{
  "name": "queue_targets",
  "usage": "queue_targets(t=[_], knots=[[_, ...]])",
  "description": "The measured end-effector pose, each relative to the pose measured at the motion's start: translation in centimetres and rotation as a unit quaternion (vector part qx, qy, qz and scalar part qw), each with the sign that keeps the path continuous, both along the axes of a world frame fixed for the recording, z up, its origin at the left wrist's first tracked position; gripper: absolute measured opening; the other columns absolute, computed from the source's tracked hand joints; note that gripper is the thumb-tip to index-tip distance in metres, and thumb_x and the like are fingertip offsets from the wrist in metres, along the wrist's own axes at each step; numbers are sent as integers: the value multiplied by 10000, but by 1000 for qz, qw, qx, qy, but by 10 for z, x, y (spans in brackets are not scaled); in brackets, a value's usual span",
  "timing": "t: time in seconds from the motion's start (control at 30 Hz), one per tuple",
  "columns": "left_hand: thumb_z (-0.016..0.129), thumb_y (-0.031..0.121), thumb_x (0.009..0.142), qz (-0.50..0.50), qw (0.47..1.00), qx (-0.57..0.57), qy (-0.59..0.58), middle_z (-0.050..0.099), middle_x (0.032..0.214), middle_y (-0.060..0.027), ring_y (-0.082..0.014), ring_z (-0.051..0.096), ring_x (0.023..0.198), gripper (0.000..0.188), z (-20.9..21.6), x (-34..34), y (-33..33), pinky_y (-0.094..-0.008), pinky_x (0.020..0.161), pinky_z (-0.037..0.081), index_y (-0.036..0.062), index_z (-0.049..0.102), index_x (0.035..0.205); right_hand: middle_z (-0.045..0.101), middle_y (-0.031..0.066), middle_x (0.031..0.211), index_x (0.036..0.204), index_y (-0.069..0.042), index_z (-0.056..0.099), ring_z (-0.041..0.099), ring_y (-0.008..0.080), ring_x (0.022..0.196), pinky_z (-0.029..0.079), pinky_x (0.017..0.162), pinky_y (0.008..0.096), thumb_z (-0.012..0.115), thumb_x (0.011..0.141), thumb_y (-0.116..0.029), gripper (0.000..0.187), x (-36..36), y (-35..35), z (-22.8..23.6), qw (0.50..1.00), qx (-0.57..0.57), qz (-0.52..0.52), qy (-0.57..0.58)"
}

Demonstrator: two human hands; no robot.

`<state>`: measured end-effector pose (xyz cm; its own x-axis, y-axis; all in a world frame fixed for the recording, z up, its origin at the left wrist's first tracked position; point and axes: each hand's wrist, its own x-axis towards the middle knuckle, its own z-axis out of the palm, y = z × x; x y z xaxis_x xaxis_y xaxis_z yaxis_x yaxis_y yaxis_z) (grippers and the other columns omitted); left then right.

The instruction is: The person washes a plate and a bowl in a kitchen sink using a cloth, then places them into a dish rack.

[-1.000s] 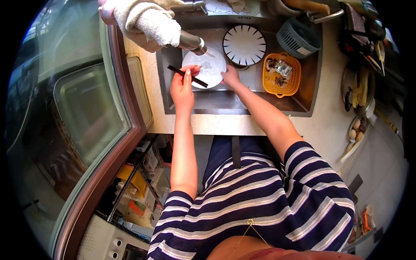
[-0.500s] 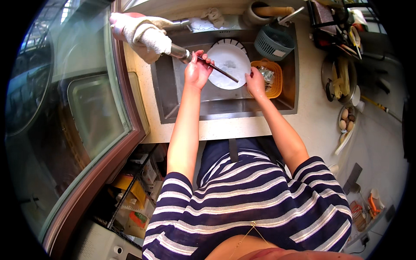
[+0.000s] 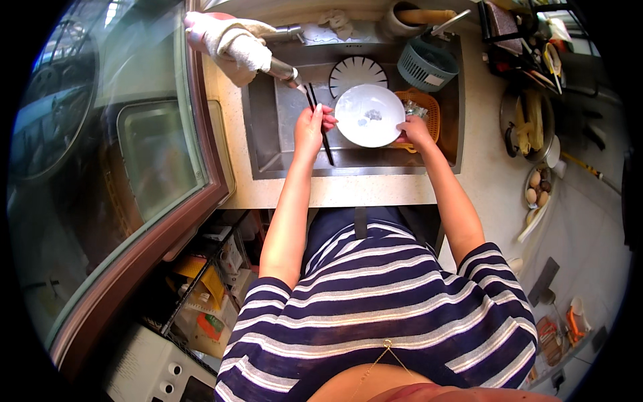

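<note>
My left hand [image 3: 311, 132] is closed around a pair of dark chopsticks [image 3: 327, 149], which point down over the sink, their upper ends close to the faucet spout [image 3: 292, 78]. With its fingers at the right rim, my right hand [image 3: 416, 132] grips a white bowl [image 3: 370, 124]; it looks wet and has grey patches inside. A plate with dark rim stripes [image 3: 358, 75] rests in the sink behind the bowl. Partly covered by my right hand, an orange basket [image 3: 431, 107] holds something shiny.
A teal basket [image 3: 429, 67] stands in the sink's back right corner. Around the faucet is wrapped a beige cloth [image 3: 234, 50]. The steel sink [image 3: 271, 134] is set into a pale counter. On the right are a bowl of eggs [image 3: 538, 186] and a brown window frame stands left.
The white bowl has shifted right and toward me, uncovering the striped plate. The chopsticks have swung from slanting across the bowl to steeper, left of it.
</note>
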<state>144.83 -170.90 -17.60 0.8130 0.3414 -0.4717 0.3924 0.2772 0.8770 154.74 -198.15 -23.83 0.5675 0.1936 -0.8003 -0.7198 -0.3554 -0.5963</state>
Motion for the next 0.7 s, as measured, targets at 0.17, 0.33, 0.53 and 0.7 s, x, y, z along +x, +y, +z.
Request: queue_targets(t=[0.17, 0.33, 0.53, 0.7], knots=[[531, 243, 991, -87, 927, 364, 15, 715, 968, -105, -284, 672, 910, 229, 33, -11, 9, -387, 774, 504, 63, 670, 1020, 659, 197, 968, 1077, 118, 544, 713, 258, 789, 642, 714, 334, 576, 889, -20, 235, -8, 3, 0, 983, 79, -48, 159], [614, 142, 939, -72, 844, 516, -127, 712, 1051, -88, -284, 649, 1004, 144, 68, -17, 8, -389, 823, 517, 88, 686, 1051, 595, 253, 1155, 1149, 158, 493, 673, 305, 1017, 604, 880, 356, 547, 905, 55, 270, -11, 10, -18, 924, 206, -106, 305], [651, 39, 891, -6, 863, 481, -156, 703, 1096, -107, -288, 668, 999, 214, 116, -52, -3, -345, 819, 533, 97, 686, 1094, 529, 295, 1262, 1292, 167, 387, 598, 405, 1151, 568, 960, 422, 411, 947, 73, 358, -7, 67, -25, 851, 274, -183, 409], [643, 28, 889, 21, 871, 469, -147, 704, 1084, -109, -285, 680, 974, 207, 123, -84, -9, -350, 807, 538, 83, 686, 1084, 566, 262, 1240, 1248, 133, 459, 607, 396, 1133, 583, 937, 427, 413, 936, 75, 321, -18, 147, -23, 888, 224, -237, 326]])
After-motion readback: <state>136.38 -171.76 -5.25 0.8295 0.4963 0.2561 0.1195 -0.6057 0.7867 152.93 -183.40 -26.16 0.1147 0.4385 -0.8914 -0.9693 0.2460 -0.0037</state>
